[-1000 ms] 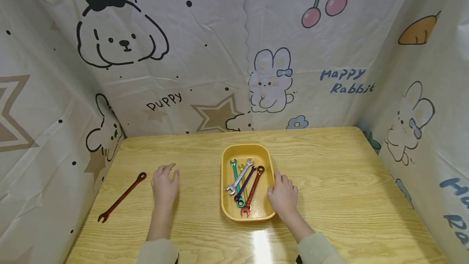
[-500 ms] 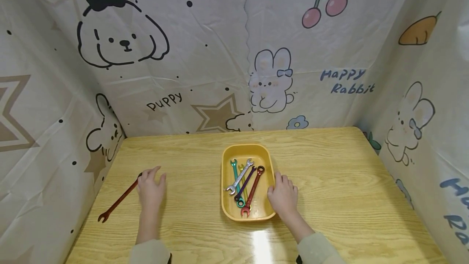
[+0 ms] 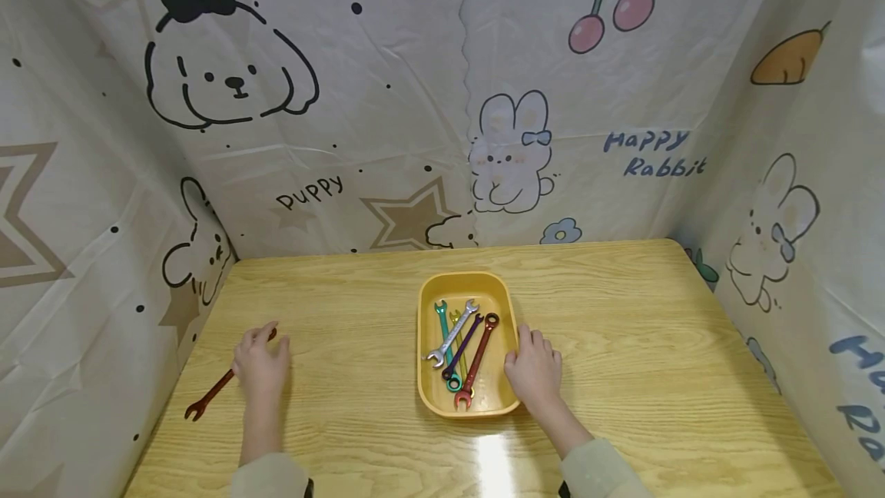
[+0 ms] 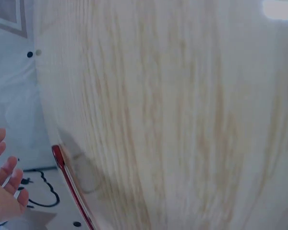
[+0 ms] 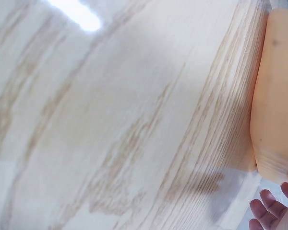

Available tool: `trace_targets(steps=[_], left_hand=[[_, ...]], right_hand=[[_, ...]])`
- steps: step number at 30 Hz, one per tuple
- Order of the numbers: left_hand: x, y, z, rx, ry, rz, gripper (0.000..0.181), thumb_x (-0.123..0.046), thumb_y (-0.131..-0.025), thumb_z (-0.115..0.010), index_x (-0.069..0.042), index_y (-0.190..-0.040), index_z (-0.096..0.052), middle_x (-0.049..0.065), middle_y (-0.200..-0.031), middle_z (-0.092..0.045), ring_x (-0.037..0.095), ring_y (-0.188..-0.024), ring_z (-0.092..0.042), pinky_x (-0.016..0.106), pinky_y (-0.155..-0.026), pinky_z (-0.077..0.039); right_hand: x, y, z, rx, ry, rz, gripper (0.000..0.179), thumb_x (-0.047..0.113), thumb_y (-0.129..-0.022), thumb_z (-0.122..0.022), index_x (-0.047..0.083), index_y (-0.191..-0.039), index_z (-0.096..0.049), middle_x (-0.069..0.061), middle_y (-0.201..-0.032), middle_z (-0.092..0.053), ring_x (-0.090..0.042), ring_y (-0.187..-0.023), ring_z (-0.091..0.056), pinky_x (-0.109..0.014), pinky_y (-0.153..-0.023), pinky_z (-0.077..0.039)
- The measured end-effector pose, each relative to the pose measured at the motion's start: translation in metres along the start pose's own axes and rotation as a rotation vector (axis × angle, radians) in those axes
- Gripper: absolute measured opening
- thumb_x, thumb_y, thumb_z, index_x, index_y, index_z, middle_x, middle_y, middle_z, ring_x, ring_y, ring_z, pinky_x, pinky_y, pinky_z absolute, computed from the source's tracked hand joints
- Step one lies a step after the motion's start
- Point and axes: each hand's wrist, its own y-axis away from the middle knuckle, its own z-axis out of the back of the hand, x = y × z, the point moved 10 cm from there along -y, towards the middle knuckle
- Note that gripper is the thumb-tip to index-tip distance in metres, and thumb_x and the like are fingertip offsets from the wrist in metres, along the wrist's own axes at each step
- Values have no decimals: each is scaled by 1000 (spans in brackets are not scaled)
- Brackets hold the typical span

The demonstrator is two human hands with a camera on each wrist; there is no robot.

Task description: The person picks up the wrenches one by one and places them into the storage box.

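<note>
At the left of the table lies a dark red combination wrench (image 3: 210, 396), partly hidden in the head view by my left hand (image 3: 261, 367). The left wrist view has that hand's loosely bent fingers (image 4: 7, 170) apart from the wrench. At the right side of a yellow plastic tray (image 3: 510, 290), my right hand (image 3: 535, 369) rests against the wall near the rim. Its fingers (image 5: 266, 208) look relaxed in the right wrist view. Inside the tray lie several wrenches: a silver one (image 3: 455, 333), a green one (image 3: 443, 321), a purple one (image 3: 465, 346), a yellow one, and a red one (image 3: 479, 360).
The wood-grain table (image 3: 622, 344) is bordered at the back and both sides by a pale printed cloth (image 3: 415, 114) with cartoon animals. Bright light reflects off the tabletop in front of the tray.
My left hand has moved left, from beside the red wrench to over its ring end and upper shank. The right hand, the tray and the wrenches have stayed in place.
</note>
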Motion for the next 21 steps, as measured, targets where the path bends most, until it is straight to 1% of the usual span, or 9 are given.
trace_targets(steps=[10,16,19,21], left_hand=[[20,-2,8,-28,-6,28,36,-15,-89,-57,-4,-123,-52,25,-123,-41,47,-115,-31,61,-91,-19],[27,-3,12,-44,0,7,35,-12,-89,-57,-3,-123,-52,25,-123,-41,47,-115,-33,62,-93,-16],[32,-4,11,-36,10,2,36,-12,-89,-57,-3,-124,-51,26,-124,-41,48,-115,-32,64,-93,-14],[37,-5,10,-22,14,11,38,-13,-90,-57,-3,-125,-49,26,-125,-40,49,-116,-31,64,-94,-13]], right_hand=[[0,-1,-1,1,2,-5,45,18,-83,-54,4,-125,-46,-19,-112,-54,-36,-98,-51,-50,-83,-38],[-1,-1,-1,4,4,-6,45,18,-83,-54,4,-125,-46,-20,-113,-54,-36,-99,-51,-51,-84,-38],[-1,0,0,-2,4,-4,45,18,-83,-54,4,-125,-46,-19,-112,-54,-36,-98,-52,-51,-83,-38],[0,0,0,-4,3,-3,45,18,-82,-53,4,-125,-46,-19,-112,-54,-36,-99,-52,-51,-83,-38]])
